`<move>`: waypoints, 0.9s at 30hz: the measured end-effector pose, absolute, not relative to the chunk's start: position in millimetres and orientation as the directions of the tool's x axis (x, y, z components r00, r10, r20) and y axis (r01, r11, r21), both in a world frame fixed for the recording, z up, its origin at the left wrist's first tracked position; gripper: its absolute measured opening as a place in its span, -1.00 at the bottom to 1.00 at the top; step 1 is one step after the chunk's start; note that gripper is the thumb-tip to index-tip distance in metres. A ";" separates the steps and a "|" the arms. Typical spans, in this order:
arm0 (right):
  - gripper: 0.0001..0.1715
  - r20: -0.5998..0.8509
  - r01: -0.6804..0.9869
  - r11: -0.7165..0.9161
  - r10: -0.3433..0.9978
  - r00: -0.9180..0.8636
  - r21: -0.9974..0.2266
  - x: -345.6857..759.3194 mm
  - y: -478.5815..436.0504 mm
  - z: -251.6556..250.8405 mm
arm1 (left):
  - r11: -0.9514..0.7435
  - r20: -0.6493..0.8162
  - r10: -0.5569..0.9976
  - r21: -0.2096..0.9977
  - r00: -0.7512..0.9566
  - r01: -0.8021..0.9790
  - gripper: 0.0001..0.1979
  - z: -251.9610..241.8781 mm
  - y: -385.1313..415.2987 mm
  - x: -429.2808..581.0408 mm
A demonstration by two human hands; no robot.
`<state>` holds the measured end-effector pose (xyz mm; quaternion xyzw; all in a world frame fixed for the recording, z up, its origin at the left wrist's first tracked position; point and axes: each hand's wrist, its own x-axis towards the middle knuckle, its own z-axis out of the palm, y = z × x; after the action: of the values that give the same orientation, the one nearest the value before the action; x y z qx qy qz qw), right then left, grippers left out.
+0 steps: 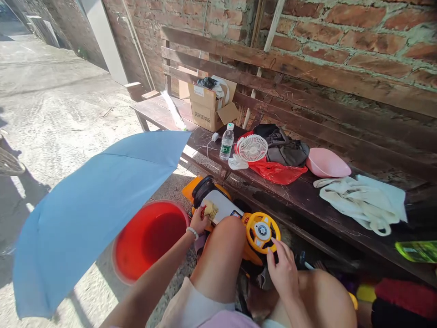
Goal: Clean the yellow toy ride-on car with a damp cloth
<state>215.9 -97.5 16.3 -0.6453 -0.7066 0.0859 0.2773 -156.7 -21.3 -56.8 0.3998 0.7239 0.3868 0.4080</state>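
My left hand (199, 222), with a beaded bracelet on the wrist, is closed on a crumpled yellowish cloth (210, 209) with red on it. It presses the cloth against the white hood of a yellow toy ride-on car (220, 204). At the lower right rim of the car's yellow steering wheel (262, 230), my right hand (284, 269) has its thumb and fingers around the edge. My knee covers part of the car. A black wheel or ring lies at the car's far end.
A red basin (150, 241) of water stands at left beneath a blue umbrella (99, 196). Along the brick wall, a wooden bench (218, 159) carries a cardboard box (205, 107), water bottle (226, 142), white fan (252, 148), red bag (280, 172), pink bowl (327, 162) and white cloth bag (358, 200).
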 end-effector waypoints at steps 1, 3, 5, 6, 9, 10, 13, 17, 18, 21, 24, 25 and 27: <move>-0.33 0.305 0.886 0.137 0.952 0.005 -0.443 213.4 -79.3 19.6 | 0.377 -0.266 0.904 0.865 -0.335 0.330 -0.59 -56.3 -4.2 -155.9; -0.27 0.216 0.932 -0.012 0.972 0.096 -0.363 205.3 -45.9 20.4 | 0.370 -0.258 0.921 0.818 -0.293 0.441 -0.49 -57.7 26.3 -149.6; -0.26 0.049 0.943 -0.179 0.978 0.200 -0.282 195.8 -23.3 13.3 | 0.363 -0.273 0.931 0.772 -0.243 0.522 -0.42 -62.9 48.5 -139.4; -0.25 -0.021 0.940 -0.231 0.972 0.233 -0.250 191.9 -17.2 7.8 | 0.366 -0.288 0.930 0.752 -0.226 0.549 -0.40 -66.8 55.9 -133.8; -0.21 -0.115 0.941 -0.264 0.963 0.244 -0.214 186.6 -15.9 -8.5 | 0.347 -0.355 0.926 0.659 -0.131 0.667 -0.36 -81.5 65.8 -115.6; -0.20 -0.113 0.943 -0.252 0.966 0.232 -0.217 187.2 -18.5 -12.4 | 0.309 -0.381 0.922 0.628 -0.065 0.714 -0.36 -86.5 66.5 -108.6; -0.18 -0.064 0.947 -0.221 0.975 0.212 -0.235 192.3 -26.3 -19.6 | 0.151 -0.453 0.871 0.615 0.190 0.774 -0.46 -99.1 67.3 -84.6; -0.19 0.023 0.949 -0.178 0.981 0.191 -0.259 199.7 -30.2 -26.6 | 0.054 -0.477 0.781 0.694 0.403 0.718 -0.71 -109.4 68.9 -60.0; -0.19 0.041 0.949 -0.165 0.982 0.182 -0.267 201.2 -30.4 -28.3 | 0.041 -0.475 0.769 0.705 0.428 0.709 -0.74 -110.7 67.6 -58.8; -0.18 0.087 0.948 -0.114 0.986 0.145 -0.298 204.8 -30.5 -31.7 | 0.004 -0.448 0.761 0.726 0.469 0.687 -0.77 -110.8 52.3 -71.7; -0.17 0.122 0.947 -0.071 0.986 0.114 -0.312 208.0 -30.3 -32.5 | 0.041 -0.423 0.810 0.732 0.407 0.680 -0.72 -106.0 20.0 -103.4; -0.17 0.134 0.948 -0.061 0.985 0.108 -0.314 209.1 -30.2 -32.5 | 0.120 -0.444 0.837 0.721 0.321 0.683 -0.68 -104.3 7.7 -114.9; -0.17 0.151 0.948 -0.047 0.984 0.099 -0.316 211.3 -30.0 -32.5 | 0.386 -0.526 0.850 0.651 0.022 0.654 -0.63 -102.2 -13.8 -133.6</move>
<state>211.3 -30.0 -32.5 -0.7216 -0.6691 0.0527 0.1698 -133.6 -13.8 -102.2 0.5441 0.6913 0.1058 0.4636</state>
